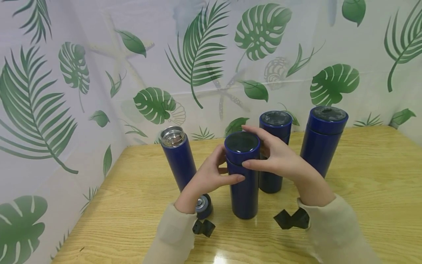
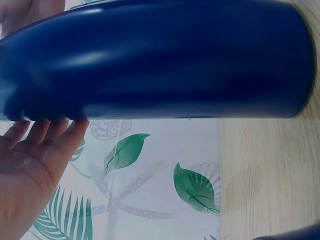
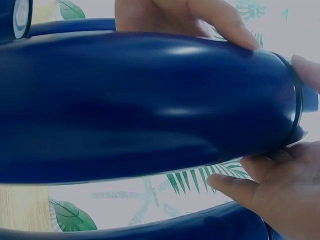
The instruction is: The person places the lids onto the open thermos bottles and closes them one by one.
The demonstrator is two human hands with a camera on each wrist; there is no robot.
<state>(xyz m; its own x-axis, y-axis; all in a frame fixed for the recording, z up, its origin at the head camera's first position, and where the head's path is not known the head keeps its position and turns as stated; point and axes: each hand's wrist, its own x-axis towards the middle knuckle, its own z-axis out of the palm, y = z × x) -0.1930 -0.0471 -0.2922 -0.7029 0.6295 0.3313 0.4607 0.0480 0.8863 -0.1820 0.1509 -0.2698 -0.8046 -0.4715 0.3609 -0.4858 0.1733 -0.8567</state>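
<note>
A dark blue thermos flask (image 1: 244, 198) stands upright on the table between both hands. My left hand (image 1: 208, 176) grips its upper body just below the lid, thumb across the front. With thumb in front and fingers behind, my right hand (image 1: 284, 161) holds its blue lid (image 1: 242, 153), which has a dark glossy top. A thin dark seam shows between lid and body. In the right wrist view the flask body (image 3: 140, 105) fills the middle, with fingertips of both hands near its lid end. The left wrist view shows the flask (image 2: 170, 60) above the left hand (image 2: 30, 175).
Left of the hands is an uncapped blue flask (image 1: 179, 161) with a steel mouth. A loose lid (image 1: 203, 207) lies by the left wrist, inner side up. Two capped flasks, one behind the right hand (image 1: 271, 183) and one farther right (image 1: 321, 146), stand on the wooden table (image 1: 115, 220).
</note>
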